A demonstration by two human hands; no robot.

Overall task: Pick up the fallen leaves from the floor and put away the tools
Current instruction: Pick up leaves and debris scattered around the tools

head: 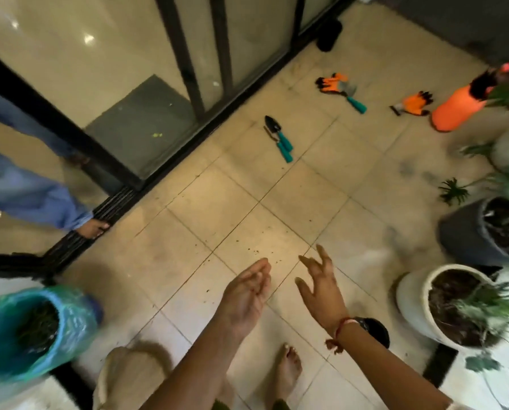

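My left hand (246, 294) and my right hand (321, 284) hover side by side over the beige tiles, fingers apart, holding nothing. Soil crumbs (256, 251) dot the floor just ahead of them. A small black trowel (277, 130) and a second tool with a teal handle (281, 147) lie together farther off. Beyond, another trowel (352, 94) rests on an orange glove (333, 82), and a second orange glove (416, 103) lies on a small tool beside an orange spray bottle (460, 106). A bin lined with a blue-green bag (31, 329) holding green cuttings stands at the lower left.
Potted plants stand along the right: a white pot (416, 294), a dark grey pot (466, 229), and more foliage above. A black-framed sliding glass door (188, 72) runs on the left, with another person's legs (34, 193) at its track. My bare foot (288, 371) is below.
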